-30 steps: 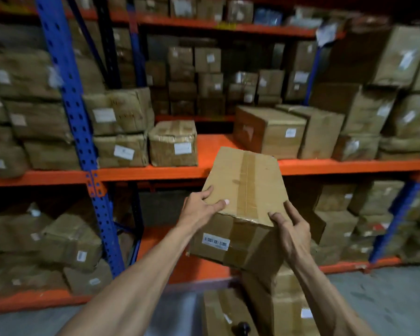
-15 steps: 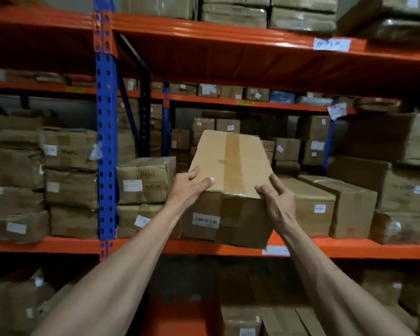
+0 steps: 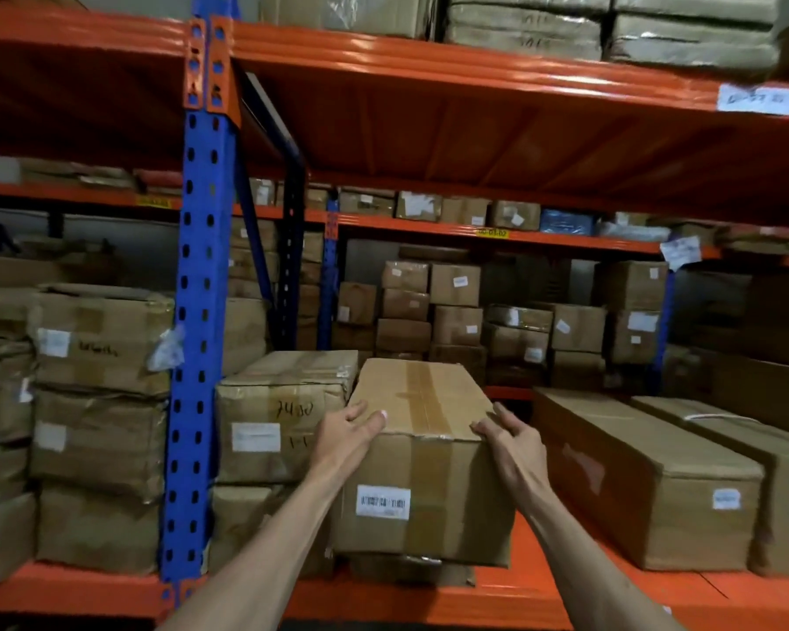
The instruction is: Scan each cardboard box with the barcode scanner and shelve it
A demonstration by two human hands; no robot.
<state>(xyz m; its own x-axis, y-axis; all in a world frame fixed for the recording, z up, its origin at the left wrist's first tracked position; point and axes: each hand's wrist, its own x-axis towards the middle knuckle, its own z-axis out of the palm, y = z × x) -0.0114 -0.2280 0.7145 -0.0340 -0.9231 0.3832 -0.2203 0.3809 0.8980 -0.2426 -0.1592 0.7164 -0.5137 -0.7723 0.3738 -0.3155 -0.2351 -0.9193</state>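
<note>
Both hands — left hand (image 3: pixel 348 434), right hand (image 3: pixel 512 441) — grip the cardboard box (image 3: pixel 422 453), which may snag the carton (image 3: pixel 408 569) beneath and tip.

We face orange shelving (image 3: pixel 497 598) on a blue perforated upright (image 3: pixel 197 357) at left of centre. Stacked brown cartons (image 3: pixel 96 403) fill lower left; a second rack (image 3: pixel 474 230) stands dim behind, mid-frame. Wrapped bundles (image 3: pixel 524 29) sit upper right.
</note>
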